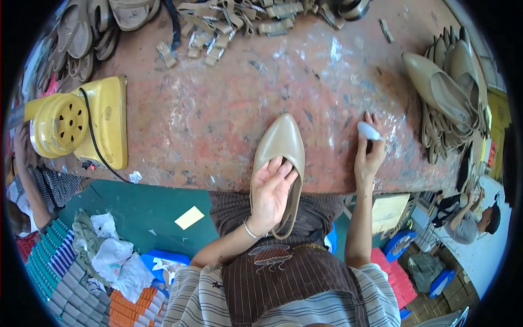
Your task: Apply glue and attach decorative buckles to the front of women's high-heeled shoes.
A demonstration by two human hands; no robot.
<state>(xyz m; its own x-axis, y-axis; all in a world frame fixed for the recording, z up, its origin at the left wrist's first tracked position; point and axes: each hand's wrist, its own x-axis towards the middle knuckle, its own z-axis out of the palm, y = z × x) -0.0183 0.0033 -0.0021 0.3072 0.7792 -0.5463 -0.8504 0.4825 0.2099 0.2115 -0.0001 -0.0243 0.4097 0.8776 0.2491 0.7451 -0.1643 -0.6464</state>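
A beige pointed-toe slingback shoe (280, 136) lies with its toe on the worn table and its heel strap over the front edge, toward my lap. My left hand (271, 193) holds it, with the fingertips in the shoe's opening and the palm turned up. To the right, my right hand (370, 155) rests at the tabletop with its fingers round a small white squeeze bottle (369, 131). The bottle is tilted, with its narrow tip pointing right, apart from the shoe. My right fingers are partly hidden behind it.
A yellow machine (106, 122) with a black cord stands at the left. Beige shoes (441, 87) are piled at the right, sandals (73, 30) at the far left. Strap pieces (218, 27) lie along the far side. Other people work at both sides.
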